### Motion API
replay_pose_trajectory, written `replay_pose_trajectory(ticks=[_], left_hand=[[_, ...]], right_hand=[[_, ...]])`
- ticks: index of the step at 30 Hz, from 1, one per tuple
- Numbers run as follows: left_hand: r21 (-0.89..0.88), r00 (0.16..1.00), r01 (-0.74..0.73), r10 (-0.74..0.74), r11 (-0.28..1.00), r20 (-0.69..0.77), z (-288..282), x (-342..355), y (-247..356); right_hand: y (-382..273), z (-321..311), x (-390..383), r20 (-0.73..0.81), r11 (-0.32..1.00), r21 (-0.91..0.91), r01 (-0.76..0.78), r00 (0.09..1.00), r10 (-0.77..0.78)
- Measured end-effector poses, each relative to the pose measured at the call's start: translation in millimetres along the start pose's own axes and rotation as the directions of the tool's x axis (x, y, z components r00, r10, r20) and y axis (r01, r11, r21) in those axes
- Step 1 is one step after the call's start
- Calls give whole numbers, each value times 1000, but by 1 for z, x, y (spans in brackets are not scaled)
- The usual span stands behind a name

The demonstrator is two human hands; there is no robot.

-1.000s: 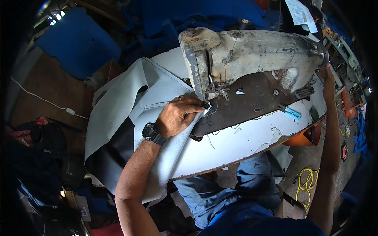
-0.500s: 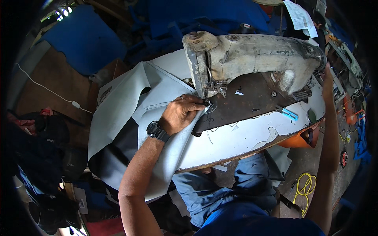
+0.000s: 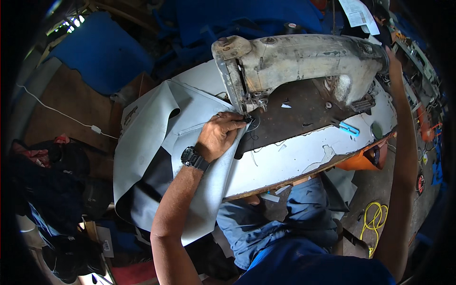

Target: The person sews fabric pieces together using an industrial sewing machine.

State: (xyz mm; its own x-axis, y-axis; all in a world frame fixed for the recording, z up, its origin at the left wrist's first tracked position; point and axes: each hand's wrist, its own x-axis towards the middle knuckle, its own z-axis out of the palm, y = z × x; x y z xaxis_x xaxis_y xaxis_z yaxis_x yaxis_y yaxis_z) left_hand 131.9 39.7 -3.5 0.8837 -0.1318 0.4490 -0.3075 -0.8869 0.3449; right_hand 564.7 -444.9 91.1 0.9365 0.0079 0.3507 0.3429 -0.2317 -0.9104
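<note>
An old, worn sewing machine (image 3: pixel 304 59) with a pale, stained body stands on the table. Under its needle end lies the corner of a large grey sheet of leather-like material (image 3: pixel 202 209), pale on one face and dark on the other. My left hand (image 3: pixel 222 134), a black watch on its wrist, presses and pinches the folded sheet right beside the presser foot (image 3: pixel 247 118). Loose dark thread trails from that spot. At the machine's far right end, my right hand (image 3: pixel 393 61) is closed on the handwheel (image 3: pixel 384 61), its fingers partly hidden.
On the white, chipped tabletop (image 3: pixel 280 164) lie a light-blue thread snipper (image 3: pixel 349 128) and a round dark-green lid (image 3: pixel 376 129). An orange pouch (image 3: pixel 363 159) hangs under the front edge. Yellow cord (image 3: pixel 375 221) lies coiled on the floor at right. Blue sheets (image 3: pixel 102 52) are stacked behind.
My right hand has shifted farther up around the handwheel. My left hand stays on the sheet by the presser foot. The whole view has tilted slightly.
</note>
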Motion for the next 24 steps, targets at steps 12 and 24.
replay_pose_trajectory(ticks=[12,24], left_hand=[[-64,999,-27,25,998,-29,9,11,0],[112,965,248,-255,962,58,-16,34,21]], right_hand=[[40,-57,-9,-70,987,-109,121,989,-129],[-60,45,-165,-178,689,-475,547,707,-684]])
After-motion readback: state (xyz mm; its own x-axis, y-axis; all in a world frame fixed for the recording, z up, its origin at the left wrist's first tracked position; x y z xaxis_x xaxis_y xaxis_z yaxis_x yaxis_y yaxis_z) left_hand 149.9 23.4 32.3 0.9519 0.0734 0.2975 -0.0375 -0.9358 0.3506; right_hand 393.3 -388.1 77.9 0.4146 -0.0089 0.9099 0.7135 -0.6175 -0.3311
